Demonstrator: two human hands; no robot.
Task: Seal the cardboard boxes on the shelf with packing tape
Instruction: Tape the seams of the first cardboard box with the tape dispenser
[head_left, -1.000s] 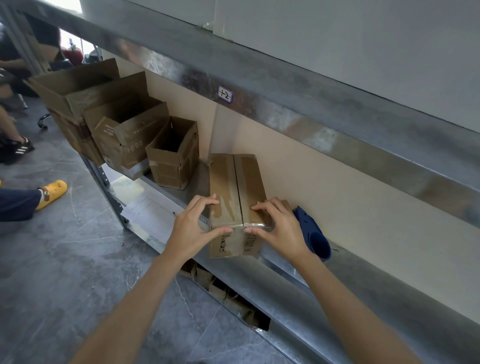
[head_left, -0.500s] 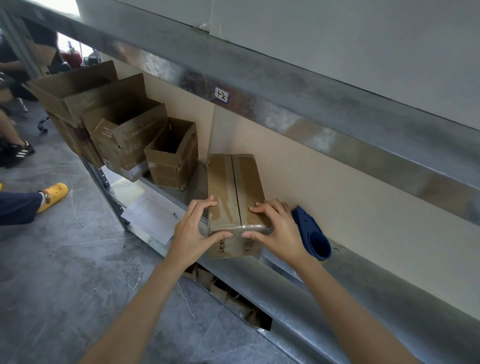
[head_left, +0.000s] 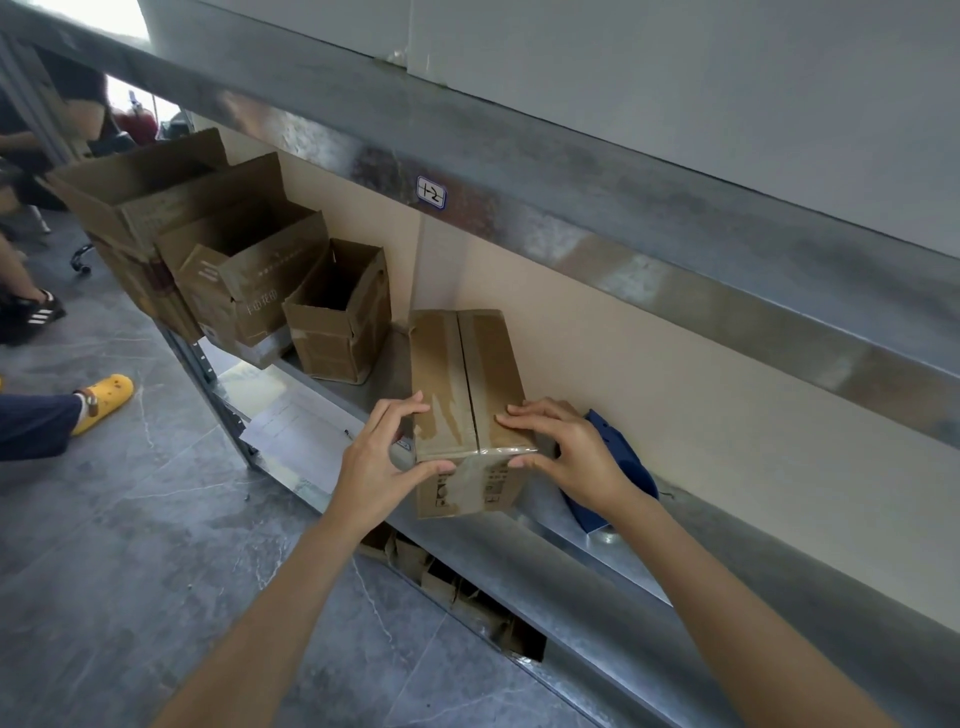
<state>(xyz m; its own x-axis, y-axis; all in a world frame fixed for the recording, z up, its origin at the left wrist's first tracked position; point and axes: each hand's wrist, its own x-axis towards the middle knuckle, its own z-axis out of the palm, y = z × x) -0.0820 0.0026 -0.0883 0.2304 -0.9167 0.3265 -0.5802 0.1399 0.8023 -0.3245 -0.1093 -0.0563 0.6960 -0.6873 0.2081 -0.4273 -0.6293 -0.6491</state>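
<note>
A closed cardboard box (head_left: 467, 374) lies on the metal shelf (head_left: 597, 551), its near end overhanging the front edge. Clear tape (head_left: 467, 470) runs over its near top edge and down the front face. My left hand (head_left: 382, 457) holds the box's left near corner, fingers on top and thumb on the front face. My right hand (head_left: 566, 447) holds the right near corner, fingers flat on the top and thumb on the taped edge. A dark blue tape dispenser (head_left: 618, 457) lies on the shelf just right of the box, partly hidden by my right hand.
Three open cardboard boxes (head_left: 337, 312) stand further left on the shelf. A sheet of paper (head_left: 301, 431) lies at the shelf's front edge. Flattened cardboard (head_left: 452, 587) sits on the level below. An upper shelf beam (head_left: 519, 208) hangs overhead. People's legs and a yellow clog (head_left: 104, 400) are on the floor at left.
Both hands stay at the box's near end; the fingers have shifted slightly along the taped edge. The box has not moved.
</note>
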